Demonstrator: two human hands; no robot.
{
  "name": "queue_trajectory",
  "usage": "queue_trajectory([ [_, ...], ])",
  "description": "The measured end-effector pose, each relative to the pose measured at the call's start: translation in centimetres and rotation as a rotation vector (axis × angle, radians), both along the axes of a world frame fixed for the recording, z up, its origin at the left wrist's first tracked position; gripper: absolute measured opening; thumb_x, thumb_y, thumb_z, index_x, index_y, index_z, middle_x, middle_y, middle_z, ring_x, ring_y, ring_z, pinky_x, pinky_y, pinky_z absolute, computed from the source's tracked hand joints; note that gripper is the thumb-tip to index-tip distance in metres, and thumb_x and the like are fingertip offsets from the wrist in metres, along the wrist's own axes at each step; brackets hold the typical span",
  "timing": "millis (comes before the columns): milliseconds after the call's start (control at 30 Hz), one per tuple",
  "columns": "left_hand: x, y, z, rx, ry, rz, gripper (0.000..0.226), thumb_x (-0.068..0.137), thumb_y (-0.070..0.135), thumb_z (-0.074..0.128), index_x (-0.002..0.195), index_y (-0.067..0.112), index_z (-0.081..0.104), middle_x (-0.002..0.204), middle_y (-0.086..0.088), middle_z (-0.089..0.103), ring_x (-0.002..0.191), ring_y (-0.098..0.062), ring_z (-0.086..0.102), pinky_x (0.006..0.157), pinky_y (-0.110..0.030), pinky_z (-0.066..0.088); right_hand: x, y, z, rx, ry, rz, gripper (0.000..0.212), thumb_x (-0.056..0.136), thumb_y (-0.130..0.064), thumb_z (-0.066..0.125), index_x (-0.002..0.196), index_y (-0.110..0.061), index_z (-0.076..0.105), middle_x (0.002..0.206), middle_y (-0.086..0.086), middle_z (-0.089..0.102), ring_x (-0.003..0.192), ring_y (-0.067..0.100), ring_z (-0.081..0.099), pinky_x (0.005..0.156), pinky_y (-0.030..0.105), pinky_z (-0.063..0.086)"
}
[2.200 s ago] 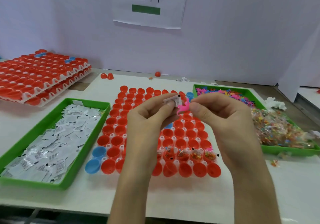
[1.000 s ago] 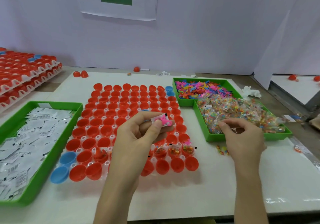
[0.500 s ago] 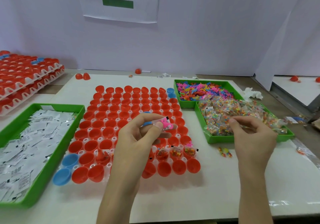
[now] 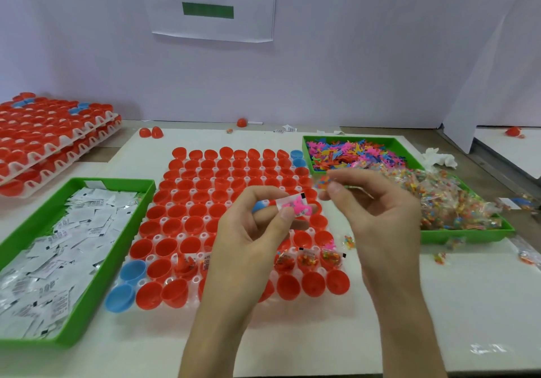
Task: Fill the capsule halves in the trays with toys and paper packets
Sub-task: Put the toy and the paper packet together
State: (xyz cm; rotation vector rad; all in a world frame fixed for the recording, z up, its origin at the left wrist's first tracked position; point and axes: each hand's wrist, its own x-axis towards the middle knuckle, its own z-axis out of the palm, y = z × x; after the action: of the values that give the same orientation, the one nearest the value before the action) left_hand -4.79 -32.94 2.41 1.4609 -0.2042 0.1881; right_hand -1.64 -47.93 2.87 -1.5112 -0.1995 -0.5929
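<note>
At far left I log the green bin (image 4: 112,263) of paper packets (image 4: 73,246), then the capsule tray (image 4: 181,235), its near rows partly blocked by the left hand (image 4: 248,243) pinching a white packet (image 4: 288,202) and pink toy (image 4: 299,210) above it, the right hand (image 4: 380,216) pinching a bead bag (image 4: 322,183), toy bins (image 4: 462,234) beyond.

Pretty plain setup: pale, slightly lilac wall (image 4: 366,64) at the back, evenly lit, with a paper sign (image 4: 213,30) stuck on it showing black characters over a green bar. White tabletop (image 4: 439,304) in front, a white divider panel (image 4: 480,90) standing on the right, and another white surface (image 4: 509,155) beyond it.
</note>
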Motion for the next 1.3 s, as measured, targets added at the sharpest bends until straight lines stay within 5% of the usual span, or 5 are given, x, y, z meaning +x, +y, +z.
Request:
queue_trajectory([
  [233, 0.1, 0.6, 0.0, 0.004, -0.063, -0.008, 0.023, 0.086, 0.026, 0.061, 0.102, 0.012, 0.054, 0.077, -0.006, 0.078, 0.088, -0.015, 0.077, 0.078, -0.016, 0.054, -0.5, 0.9, 0.6, -0.017, 0.142, 0.174, 0.018, 0.087, -0.003, 0.07, 0.09, -0.02, 0.077, 0.084, -0.003, 0.077, 0.079, 0.008, 0.073, 0.071, 0.016, 0.056],
  [433, -0.2, 0.4, 0.1, 0.039, -0.087, 0.019, 0.014, 0.087, 0.034, 0.063, 0.095, 0.025, 0.055, 0.072, -0.012, 0.075, 0.083, -0.055, 0.063, 0.079, -0.056, 0.05, -0.9, 0.6, 1.1, -0.005, 0.172, 0.265, 0.014, 0.088, -0.001, 0.067, 0.089, -0.012, 0.076, 0.085, 0.003, 0.077, 0.084, 0.013, 0.073, 0.075, 0.019, 0.057],
  [700, -0.2, 0.3, -0.3, 0.194, -0.132, 0.115, 0.008, 0.096, 0.019, 0.062, 0.098, 0.022, 0.055, 0.076, 0.009, 0.078, 0.085, -0.004, 0.075, 0.08, -0.017, 0.055, -1.1, 1.0, 1.2, -0.137, 0.145, 0.255, 0.018, 0.089, -0.001, 0.067, 0.09, -0.016, 0.077, 0.082, -0.006, 0.077, 0.081, 0.006, 0.073, 0.07, 0.013, 0.054],
  [1133, -0.9, 1.7, 0.2, 0.255, -0.138, 0.024, 0.01, 0.093, 0.035, 0.06, 0.095, 0.031, 0.052, 0.07, 0.003, 0.076, 0.066, -0.013, 0.075, 0.067, -0.024, 0.06, -1.8, 0.6, 2.0, -0.236, 0.217, 0.41, 0.013, 0.081, -0.018, 0.071, 0.093, -0.018, 0.077, 0.088, -0.002, 0.078, 0.086, 0.012, 0.074, 0.078, 0.022, 0.059],
  [1300, -1.1, 2.5, 0.4, 0.256, -0.102, 0.033, 0.02, 0.089, 0.033, 0.065, 0.109, 0.031, 0.06, 0.072, 0.004, 0.076, 0.068, -0.013, 0.074, 0.067, -0.019, 0.058, -2.1, 0.8, 2.2, -0.229, 0.199, 0.432, 0.019, 0.075, -0.022, 0.07, 0.093, -0.018, 0.077, 0.087, -0.001, 0.078, 0.082, 0.011, 0.074, 0.073, 0.018, 0.058],
])
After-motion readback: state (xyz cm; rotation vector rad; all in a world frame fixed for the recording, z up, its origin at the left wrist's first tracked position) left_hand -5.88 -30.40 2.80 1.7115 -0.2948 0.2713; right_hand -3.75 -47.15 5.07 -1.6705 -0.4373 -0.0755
